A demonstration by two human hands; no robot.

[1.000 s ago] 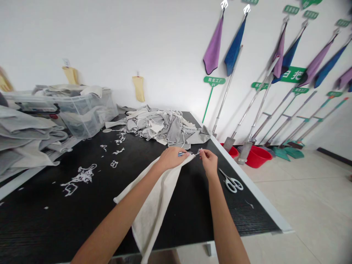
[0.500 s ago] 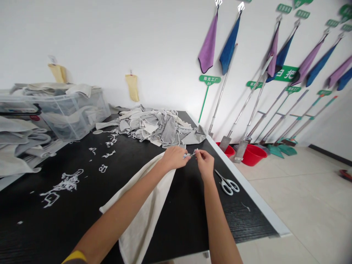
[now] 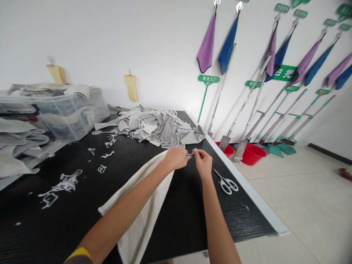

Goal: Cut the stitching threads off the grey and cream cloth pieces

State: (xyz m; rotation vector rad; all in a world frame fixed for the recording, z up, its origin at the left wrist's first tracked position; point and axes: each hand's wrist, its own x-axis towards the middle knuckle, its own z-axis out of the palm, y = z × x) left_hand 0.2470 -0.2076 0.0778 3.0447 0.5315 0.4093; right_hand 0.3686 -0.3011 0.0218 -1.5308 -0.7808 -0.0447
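Note:
A long off-white cloth [image 3: 143, 205] lies on the black table [image 3: 68, 220] and runs under my left forearm toward the near edge. My left hand [image 3: 176, 158] is closed on the cloth's far corner; earlier a blue tool showed in it, hidden now. My right hand [image 3: 202, 160] pinches a thin white thread [image 3: 192, 151] that sticks out from that corner. The two hands almost touch. White-handled scissors [image 3: 227, 183] lie on the table just right of my right hand.
A heap of grey and white cloths [image 3: 159, 126] sits at the table's far end. White thread scraps [image 3: 60, 185] are strewn at the left. A clear plastic bin [image 3: 68, 113] and stacked cloths stand far left. Mops and red basins [image 3: 251, 154] line the right wall.
The view shifted slightly left and down. My hands drew closer together at the cloth's corner, and the blue tool seen in my left hand a second ago no longer shows.

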